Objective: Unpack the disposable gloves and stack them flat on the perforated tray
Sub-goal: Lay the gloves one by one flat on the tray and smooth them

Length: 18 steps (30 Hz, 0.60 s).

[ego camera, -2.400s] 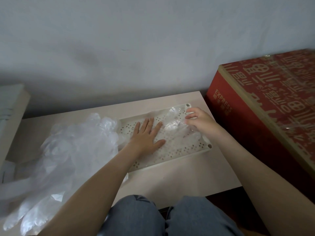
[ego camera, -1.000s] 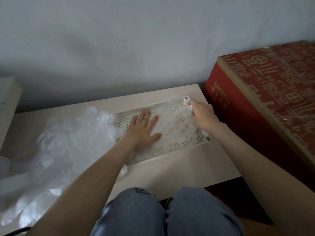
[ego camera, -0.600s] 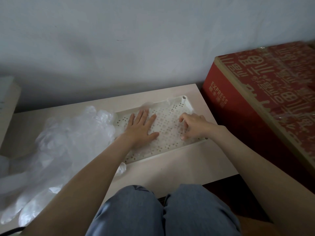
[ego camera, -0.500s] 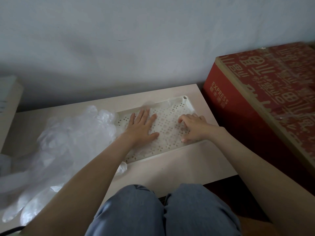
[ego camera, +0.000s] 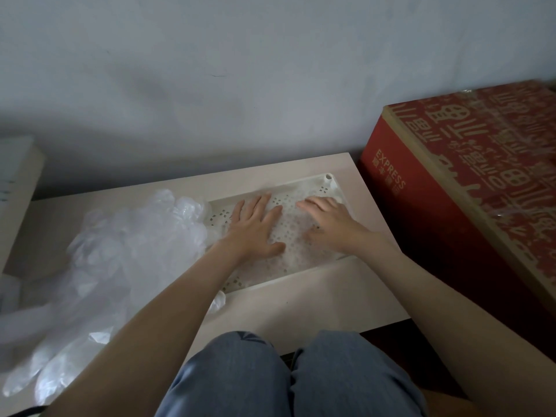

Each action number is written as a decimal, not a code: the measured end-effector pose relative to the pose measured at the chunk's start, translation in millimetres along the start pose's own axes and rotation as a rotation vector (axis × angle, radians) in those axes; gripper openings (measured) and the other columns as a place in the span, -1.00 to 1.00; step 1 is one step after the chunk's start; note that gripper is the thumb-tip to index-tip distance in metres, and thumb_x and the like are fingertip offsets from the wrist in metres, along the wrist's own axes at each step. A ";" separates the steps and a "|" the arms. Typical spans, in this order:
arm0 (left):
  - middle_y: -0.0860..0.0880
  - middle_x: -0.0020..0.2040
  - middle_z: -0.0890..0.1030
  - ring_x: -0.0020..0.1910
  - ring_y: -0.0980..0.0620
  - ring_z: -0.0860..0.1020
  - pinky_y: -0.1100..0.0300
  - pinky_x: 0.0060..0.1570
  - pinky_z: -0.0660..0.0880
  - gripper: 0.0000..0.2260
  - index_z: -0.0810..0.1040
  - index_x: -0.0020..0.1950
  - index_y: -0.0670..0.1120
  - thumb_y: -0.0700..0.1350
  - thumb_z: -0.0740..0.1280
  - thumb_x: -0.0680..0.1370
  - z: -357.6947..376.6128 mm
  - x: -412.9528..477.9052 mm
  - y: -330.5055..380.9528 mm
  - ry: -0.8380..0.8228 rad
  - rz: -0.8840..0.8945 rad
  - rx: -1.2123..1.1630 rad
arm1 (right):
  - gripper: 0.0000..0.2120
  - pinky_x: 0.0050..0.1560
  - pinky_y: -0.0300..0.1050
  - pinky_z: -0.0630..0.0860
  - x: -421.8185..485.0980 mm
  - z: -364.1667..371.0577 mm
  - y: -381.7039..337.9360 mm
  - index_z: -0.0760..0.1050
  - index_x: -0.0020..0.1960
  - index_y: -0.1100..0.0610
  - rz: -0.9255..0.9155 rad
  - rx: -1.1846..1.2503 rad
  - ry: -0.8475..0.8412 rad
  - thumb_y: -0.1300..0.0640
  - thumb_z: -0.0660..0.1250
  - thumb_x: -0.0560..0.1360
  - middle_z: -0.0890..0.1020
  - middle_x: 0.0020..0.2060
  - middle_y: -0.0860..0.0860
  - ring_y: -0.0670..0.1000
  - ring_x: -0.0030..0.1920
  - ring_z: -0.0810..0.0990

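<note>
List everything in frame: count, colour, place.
perforated tray: 1, off-white, on the table, right of centre
gloves on tray: count unclear, clear, lying flat under both grips
glove pile: 1 loose heap, clear, on the table left of the tray
table: 1, pale beige, against the wall
box: 1, red with gold print, right of the table
pale object: 1, off-white, left edge, cut off
wall: 1, grey, behind the table
legs: 2, blue-grey trousers, bottom centre
left grip: 1, bare hand, flat on the tray's left part
right grip: 1, bare hand, resting on the tray's right part
</note>
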State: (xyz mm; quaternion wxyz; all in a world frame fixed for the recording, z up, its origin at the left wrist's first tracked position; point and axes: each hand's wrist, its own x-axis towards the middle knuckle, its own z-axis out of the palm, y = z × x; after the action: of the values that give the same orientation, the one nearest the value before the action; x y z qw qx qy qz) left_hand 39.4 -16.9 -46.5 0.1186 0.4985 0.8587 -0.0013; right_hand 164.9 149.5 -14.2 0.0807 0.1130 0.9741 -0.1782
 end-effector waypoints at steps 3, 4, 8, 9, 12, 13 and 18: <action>-0.05 0.58 -0.14 0.55 -0.04 -0.17 -0.08 0.47 -0.23 -0.29 -0.01 0.57 0.05 0.29 0.15 0.53 0.4 0.1 1.3 0.048 0.007 -0.026 | -0.32 0.48 0.01 -0.18 3.2 17.1 -6.8 -0.10 0.57 -0.07 0.012 -0.098 -0.140 -0.16 0.15 0.58 -0.11 0.56 -0.02 0.01 0.54 -0.19; -0.04 0.58 -0.11 0.55 -0.03 -0.13 -0.06 0.48 -0.20 -0.32 0.00 0.57 0.04 0.29 0.11 0.54 0.8 -0.2 0.9 0.073 0.005 -0.034 | -0.32 0.48 0.01 -0.20 4.2 22.7 -7.2 -0.14 0.57 -0.08 0.020 -0.123 -0.166 -0.18 0.12 0.59 -0.15 0.56 -0.03 0.00 0.54 -0.22; -0.06 0.55 0.10 0.49 -0.05 0.10 0.04 0.41 -0.04 -0.36 0.15 0.52 -0.05 0.19 -0.02 0.48 -1.3 -4.8 -5.8 0.150 -0.004 -0.072 | -0.35 0.49 0.03 -0.20 6.2 34.2 -10.1 -0.09 0.56 -0.10 0.061 -0.060 -0.165 -0.15 0.13 0.58 -0.13 0.56 -0.05 -0.02 0.54 -0.21; -0.07 0.52 0.17 0.45 -0.07 0.17 0.04 0.37 0.03 -0.31 0.20 0.49 -0.07 0.17 -0.08 0.41 -4.0 -7.0 -8.1 0.185 0.005 -0.079 | -0.35 0.49 0.03 -0.19 7.4 32.8 -11.0 -0.06 0.55 -0.10 0.064 -0.047 -0.154 -0.13 0.15 0.57 -0.10 0.56 -0.05 -0.01 0.54 -0.19; -0.13 0.37 0.37 0.27 -0.17 0.35 -0.02 0.20 0.24 -0.37 0.36 0.36 -0.15 0.07 -0.02 0.36 -13.7 -13.4 -13.8 0.319 -0.012 -0.171 | -0.36 0.46 0.01 -0.20 8.3 26.4 -15.8 0.07 0.51 -0.08 0.060 -0.023 -0.093 -0.08 0.24 0.51 -0.01 0.54 -0.03 -0.01 0.54 -0.15; -0.16 0.28 0.43 0.17 -0.21 0.42 -0.03 0.11 0.32 -0.44 0.40 0.29 -0.18 0.00 0.02 0.36 -17.7 -15.3 -13.3 0.385 -0.025 -0.172 | -0.37 0.46 0.00 -0.22 8.8 23.9 -17.4 0.11 0.50 -0.06 0.058 -0.020 -0.066 -0.05 0.26 0.49 0.02 0.53 -0.02 -0.01 0.53 -0.14; -0.21 0.00 0.50 -0.15 -0.20 0.47 0.01 -0.15 0.45 -0.65 0.34 0.09 -0.17 -0.14 0.14 0.32 -33.6 -43.6 -29.8 0.740 -0.112 -0.025 | -0.39 0.42 -0.07 -0.17 17.0 4.7 -42.5 0.16 0.48 0.01 0.012 0.026 0.029 0.04 0.28 0.48 0.16 0.43 0.03 -0.01 0.50 -0.05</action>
State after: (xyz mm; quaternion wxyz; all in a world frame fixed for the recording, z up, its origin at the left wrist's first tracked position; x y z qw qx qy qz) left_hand 27.8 -65.2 -8.3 -0.1940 0.4162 0.8693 0.1830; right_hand 138.5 112.3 -7.9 0.0662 0.1226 0.9721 -0.1886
